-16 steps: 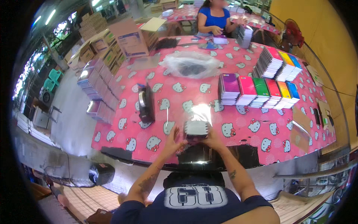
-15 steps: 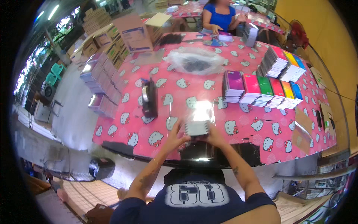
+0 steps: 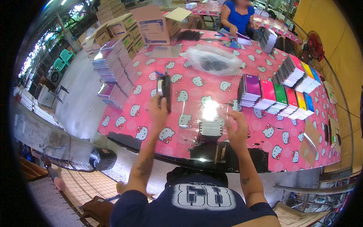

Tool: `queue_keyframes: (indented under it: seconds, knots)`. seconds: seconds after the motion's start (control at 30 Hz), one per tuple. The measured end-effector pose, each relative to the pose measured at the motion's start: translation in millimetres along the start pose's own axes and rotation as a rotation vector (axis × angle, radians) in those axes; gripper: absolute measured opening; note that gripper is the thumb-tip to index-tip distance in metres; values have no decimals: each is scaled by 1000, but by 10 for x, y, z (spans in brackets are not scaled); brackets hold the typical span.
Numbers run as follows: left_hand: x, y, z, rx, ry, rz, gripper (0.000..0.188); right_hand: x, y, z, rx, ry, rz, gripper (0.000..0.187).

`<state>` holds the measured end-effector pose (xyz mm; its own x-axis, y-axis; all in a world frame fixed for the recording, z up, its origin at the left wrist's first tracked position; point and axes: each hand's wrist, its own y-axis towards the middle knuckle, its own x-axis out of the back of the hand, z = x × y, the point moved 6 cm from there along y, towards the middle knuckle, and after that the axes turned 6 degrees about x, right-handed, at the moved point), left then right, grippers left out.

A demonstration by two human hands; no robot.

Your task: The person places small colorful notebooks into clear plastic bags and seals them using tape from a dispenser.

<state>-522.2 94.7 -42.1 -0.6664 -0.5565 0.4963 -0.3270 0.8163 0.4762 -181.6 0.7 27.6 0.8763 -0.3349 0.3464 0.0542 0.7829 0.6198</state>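
Observation:
My left hand (image 3: 157,111) is at the near end of a black tape dispenser (image 3: 168,90), its fingers closed around that end. The dispenser, with a pale roll of tape, stands upright on the table. My right hand (image 3: 238,130) hovers right of a small stack of spiral-bound notebooks (image 3: 211,129), its fingers curved, thumb and forefinger apart. Whether it touches the edge of the clear plastic sheet (image 3: 191,109) is hard to make out. That glossy sheet lies flat under and beyond the stack, whose spiral edges face up the table.
Rows of colored notebooks (image 3: 280,96) stand at right, more stacks (image 3: 113,66) at left. A plastic bag (image 3: 211,60) and an open carton (image 3: 151,26) lie farther back. Across the pink tablecloth (image 3: 151,125), a person in blue (image 3: 237,17) handles a notebook. A red fan (image 3: 315,46) stands far right.
Both hands have let go of the notebook stack. My left hand has moved left and forward to the tape dispenser; my right has drawn off to the right. The view has shifted slightly.

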Motion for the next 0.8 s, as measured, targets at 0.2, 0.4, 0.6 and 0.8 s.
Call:
queue_keyframes:
  seconds: [0.2, 0.4, 0.6, 0.8]
  knots:
    - [-334, 267, 1261, 796, -503, 451, 31, -618, -133, 406, 235, -486, 395, 30]
    - [-393, -131, 1177, 619, -734, 116, 16, -694, -157, 433, 194, -535, 400, 23]
    - [-25, 200, 557, 202, 498, 411, 15, -663, -195, 370, 170, -585, 360, 25]
    - [-320, -396, -827, -167, -574, 917, 23, -704, -160, 424, 108, -580, 430, 30]
